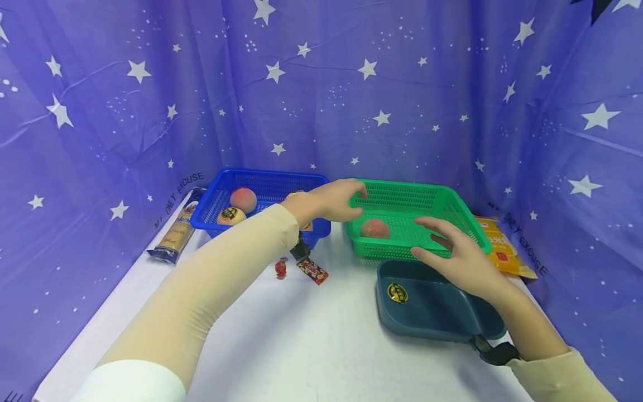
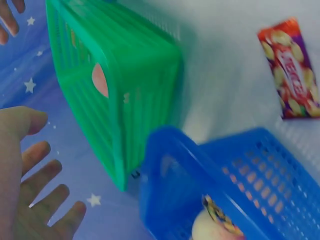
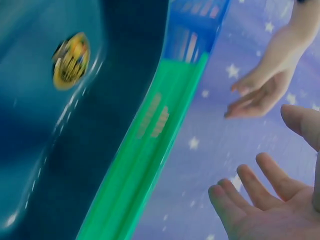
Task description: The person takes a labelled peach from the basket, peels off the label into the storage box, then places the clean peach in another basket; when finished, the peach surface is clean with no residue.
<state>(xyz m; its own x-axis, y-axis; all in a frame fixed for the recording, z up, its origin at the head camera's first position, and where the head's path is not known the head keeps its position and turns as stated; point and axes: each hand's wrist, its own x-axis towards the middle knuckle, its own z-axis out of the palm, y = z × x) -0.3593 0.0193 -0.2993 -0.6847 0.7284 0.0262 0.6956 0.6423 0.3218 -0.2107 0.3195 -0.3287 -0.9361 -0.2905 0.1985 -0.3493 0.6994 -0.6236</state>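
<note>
Fingers spread and holding nothing, my left hand (image 1: 337, 200) hovers between the blue basket (image 1: 271, 174) and the green basket (image 1: 427, 190). My right hand (image 1: 464, 259) is over the front right of the green basket and the teal tub (image 1: 432, 335), its fingers apart with nothing in them. A peach (image 1: 375, 228) lies in the green basket's front left corner. In the blue basket are a reddish peach (image 1: 243, 200) and a pale peach (image 1: 231, 216) with a black-and-yellow sticker; my left forearm hides part of that basket. Both wrist views show bare palms.
A snack packet (image 1: 313, 271) and a small red wrapped candy (image 1: 281, 268) lie before the blue basket. A long pasta-like package (image 1: 177, 231) stands left, an orange-yellow bag (image 1: 502, 245) right. A round sticker (image 1: 397, 293) is inside the tub. Purple starry curtains (image 1: 321, 100) enclose the white table (image 1: 301, 346).
</note>
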